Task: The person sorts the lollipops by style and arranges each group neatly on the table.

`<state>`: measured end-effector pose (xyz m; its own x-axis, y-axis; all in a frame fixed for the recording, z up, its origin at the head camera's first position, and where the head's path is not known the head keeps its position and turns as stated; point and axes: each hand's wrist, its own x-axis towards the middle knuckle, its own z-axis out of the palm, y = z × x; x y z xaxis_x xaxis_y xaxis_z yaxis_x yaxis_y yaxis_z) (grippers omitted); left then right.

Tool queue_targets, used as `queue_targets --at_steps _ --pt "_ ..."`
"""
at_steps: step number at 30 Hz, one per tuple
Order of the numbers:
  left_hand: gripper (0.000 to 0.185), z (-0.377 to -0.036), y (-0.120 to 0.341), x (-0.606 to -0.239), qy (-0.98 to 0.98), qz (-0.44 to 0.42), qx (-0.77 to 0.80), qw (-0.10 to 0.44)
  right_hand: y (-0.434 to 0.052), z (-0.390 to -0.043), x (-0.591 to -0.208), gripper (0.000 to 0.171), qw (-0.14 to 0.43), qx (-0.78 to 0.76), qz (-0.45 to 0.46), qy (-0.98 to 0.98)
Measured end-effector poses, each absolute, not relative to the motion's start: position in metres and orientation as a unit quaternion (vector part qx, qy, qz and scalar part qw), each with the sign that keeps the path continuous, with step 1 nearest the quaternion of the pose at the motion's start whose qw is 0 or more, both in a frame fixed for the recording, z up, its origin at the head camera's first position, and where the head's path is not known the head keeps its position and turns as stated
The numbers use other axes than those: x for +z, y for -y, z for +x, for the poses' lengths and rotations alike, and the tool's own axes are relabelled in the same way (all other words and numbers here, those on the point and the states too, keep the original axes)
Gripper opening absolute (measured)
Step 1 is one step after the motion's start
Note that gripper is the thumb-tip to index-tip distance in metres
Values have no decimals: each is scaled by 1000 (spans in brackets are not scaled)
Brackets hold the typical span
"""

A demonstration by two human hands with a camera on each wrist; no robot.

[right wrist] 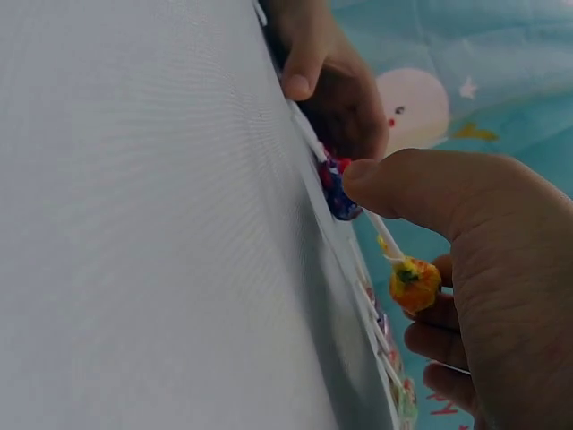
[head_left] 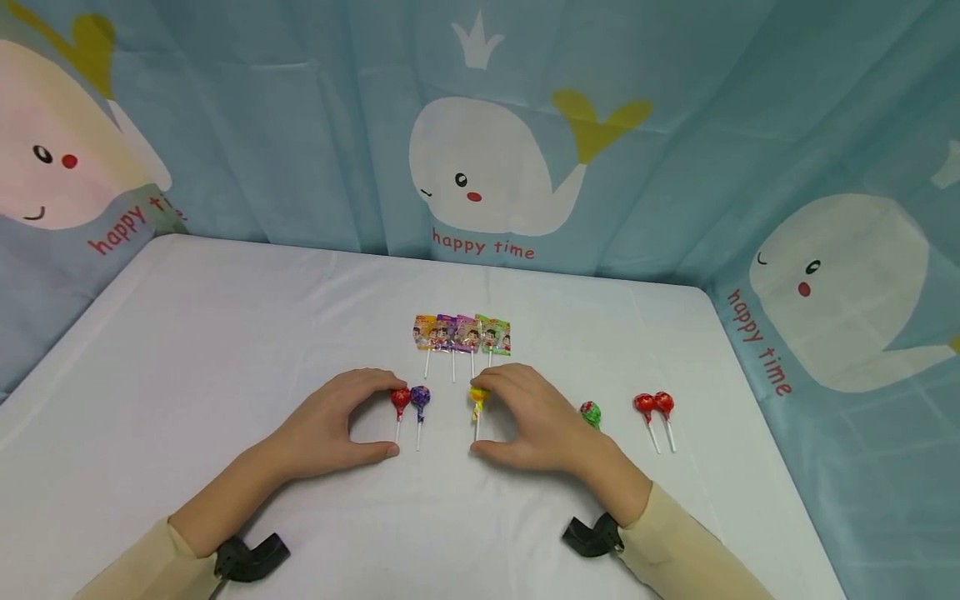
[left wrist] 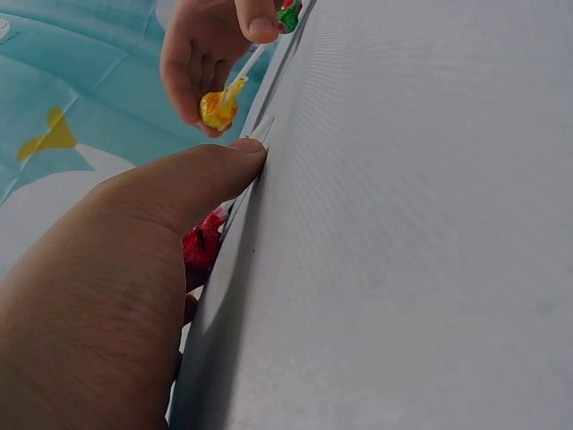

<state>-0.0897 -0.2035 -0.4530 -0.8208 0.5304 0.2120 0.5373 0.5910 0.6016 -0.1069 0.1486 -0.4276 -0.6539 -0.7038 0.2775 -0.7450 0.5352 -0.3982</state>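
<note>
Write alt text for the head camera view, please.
Two hands rest on a white table: the left hand touches a red lollipop, the right hand a yellow lollipop. More lollipops lie around them.

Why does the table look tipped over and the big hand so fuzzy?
Head view: even light, sharp, white table level. Left wrist view: sideways camera, so the table stands like a wall; the close left hand is blurry, the yellow round lollipop clearer. Right wrist view: tilted too, right hand soft.

We can read "happy time" in red letters on the blue curtain [head_left: 675, 167], under each white whale [head_left: 487, 167]. The candy wrappers are too small to read.
</note>
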Motion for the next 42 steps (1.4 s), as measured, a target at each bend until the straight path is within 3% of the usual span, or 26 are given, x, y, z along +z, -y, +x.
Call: queue_targets --at_steps 18,42 --pt "80 -91 205 -455 885 -311 -347 14 -121 -114 -430 74 57 243 457 854" --pt "80 -91 204 -454 885 -311 -346 14 -100 -117 -430 82 30 206 447 870"
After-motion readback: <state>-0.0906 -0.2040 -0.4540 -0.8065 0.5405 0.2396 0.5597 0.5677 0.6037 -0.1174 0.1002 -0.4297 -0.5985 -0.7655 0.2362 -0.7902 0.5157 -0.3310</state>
